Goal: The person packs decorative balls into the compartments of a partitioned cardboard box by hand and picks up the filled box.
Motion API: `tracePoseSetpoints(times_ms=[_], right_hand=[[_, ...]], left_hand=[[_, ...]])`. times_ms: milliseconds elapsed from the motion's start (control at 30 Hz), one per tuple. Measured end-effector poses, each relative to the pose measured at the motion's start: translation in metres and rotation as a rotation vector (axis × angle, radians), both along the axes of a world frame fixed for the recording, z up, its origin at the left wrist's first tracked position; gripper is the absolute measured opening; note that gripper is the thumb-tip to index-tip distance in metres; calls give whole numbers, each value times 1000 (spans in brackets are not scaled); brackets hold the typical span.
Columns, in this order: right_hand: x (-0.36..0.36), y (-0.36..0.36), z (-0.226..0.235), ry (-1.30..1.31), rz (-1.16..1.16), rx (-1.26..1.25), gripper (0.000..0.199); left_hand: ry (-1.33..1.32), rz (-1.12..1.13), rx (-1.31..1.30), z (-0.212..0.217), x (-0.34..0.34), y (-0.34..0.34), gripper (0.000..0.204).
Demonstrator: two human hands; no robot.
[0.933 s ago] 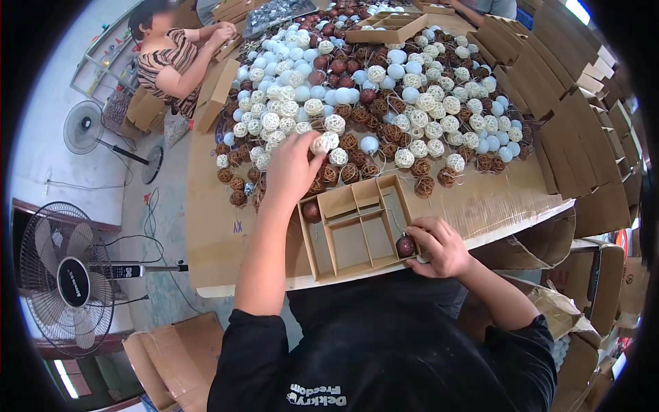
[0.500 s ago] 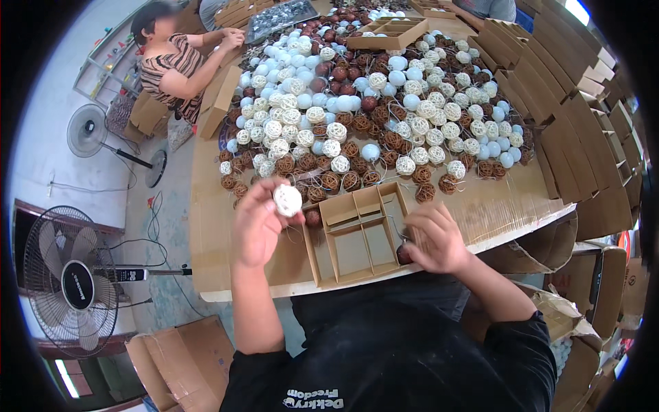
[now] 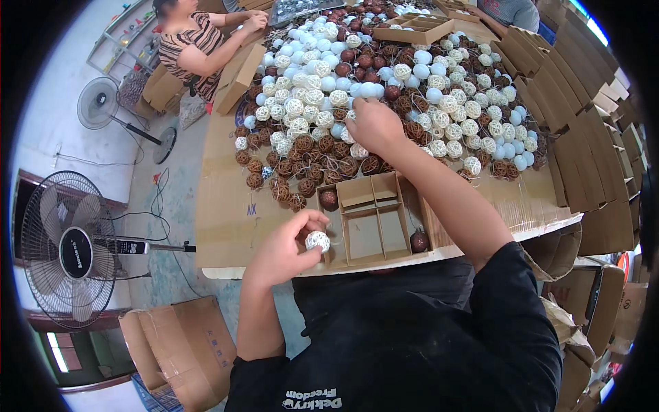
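My left hand [image 3: 288, 248] pinches a white woven ball [image 3: 317, 241] at the near left of a divided cardboard box [image 3: 364, 255]. The ball is by the box's left compartment; whether it touches the bottom I cannot tell. One dark red glitter ball [image 3: 329, 200] sits in the far left corner of the box, another [image 3: 419, 240] in the near right corner. My right arm crosses over the box's right side. My right hand [image 3: 376, 127] is down in the pile of balls, its fingers curled; what they hold, if anything, is hidden.
The pile has white woven balls [image 3: 449, 104], pale blue balls [image 3: 421, 57] and brown woven balls [image 3: 279, 189] with wires. Stacked cardboard trays [image 3: 583, 158] line the right side. A person [image 3: 199, 51] works at the far left. Another divided box [image 3: 415, 29] lies atop the pile.
My right hand has left the box's right side and reached far into the pile. My left hand has lowered the white woven ball to the box's left side.
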State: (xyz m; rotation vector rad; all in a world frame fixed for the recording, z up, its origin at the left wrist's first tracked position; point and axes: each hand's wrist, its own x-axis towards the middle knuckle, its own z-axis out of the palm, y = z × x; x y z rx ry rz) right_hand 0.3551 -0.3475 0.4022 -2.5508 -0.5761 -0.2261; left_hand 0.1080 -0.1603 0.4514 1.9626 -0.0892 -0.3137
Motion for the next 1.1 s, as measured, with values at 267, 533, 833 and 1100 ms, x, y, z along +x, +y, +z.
tracePoseSetpoints(times_ms=[267,533,833,1100], right_hand=[[-24,-38,22,-28,70,305,41],[-60,-84,24,36,66,513,36],[-167,-133,3,-81,75,206,36],[-186,-144,-3,-112,121,174,34]], left_hand=[[277,-108,-329,15,-1,32,51],[30,81,334,-16,36,-13,34],[-372,107,594,-40,32,-31,39],[-278,55,564,-44,33,-23,40]])
